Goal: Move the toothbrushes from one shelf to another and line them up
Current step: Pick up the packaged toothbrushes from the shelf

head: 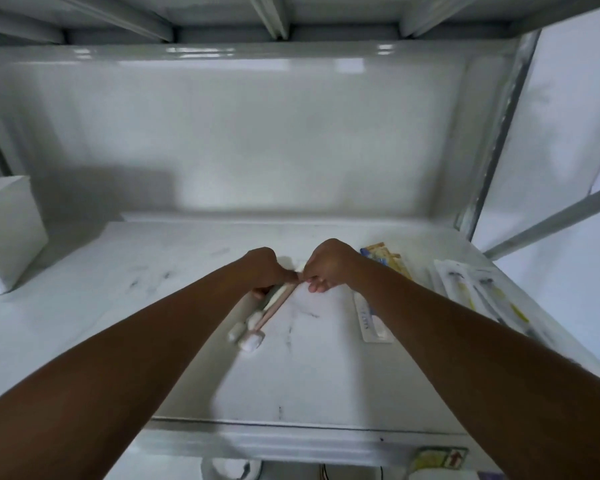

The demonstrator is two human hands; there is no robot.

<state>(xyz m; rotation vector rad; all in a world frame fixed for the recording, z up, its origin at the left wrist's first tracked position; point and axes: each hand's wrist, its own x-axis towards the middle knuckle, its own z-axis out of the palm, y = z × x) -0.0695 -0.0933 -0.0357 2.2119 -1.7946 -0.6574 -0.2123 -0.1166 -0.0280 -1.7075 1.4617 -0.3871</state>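
On shelf [187, 375] mid-depth, I see loose toothbrushes [257, 320] bunched, capped heads toward me, handles running back-right under both hands. Left hand [262, 268] curled over handle ends; right hand [326, 266] pinching tips, fingers touching left's. Long axis diagonal, near-left to far-right. Both hands equally close. Packaged toothbrushes [475, 289] lie well right. Next, I judge: fan bundle, square to shelf edge.
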